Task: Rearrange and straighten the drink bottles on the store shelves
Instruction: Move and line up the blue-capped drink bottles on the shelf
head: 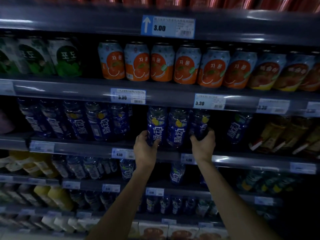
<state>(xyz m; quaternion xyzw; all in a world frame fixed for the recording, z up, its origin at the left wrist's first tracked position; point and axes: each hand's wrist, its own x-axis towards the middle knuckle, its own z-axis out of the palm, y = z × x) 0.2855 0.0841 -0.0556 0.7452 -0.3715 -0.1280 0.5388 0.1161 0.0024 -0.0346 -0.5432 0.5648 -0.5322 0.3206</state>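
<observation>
Right, head view, only one cam: both hands are up at the third shelf (97, 149) from the top, working a group of three blue bottles w/ white lettering. Left hand (144, 146) is curled round the lower body of the left bottle (156, 126), fingers wrapped on its front and side. Right hand (203, 145) is cupped round the base of the right bottle (199, 124), thumb side toward the centre. The middle bottle (178, 128) stands between them, untouched as far as I can tell. There's a dark gap to the left before the longer row of blue bottles (72, 118), and another gap to the right before a lone blue bottle (239, 127), which leans. To do this step well, I'd say: grip low, slide rather than lift, keep the bases flat on the shelf, turn labels forward, bring fronts flush w/ the shelf edge. Probably close the gaps next and stand the lone one upright. Blur and dim light hide finer detail.
</observation>
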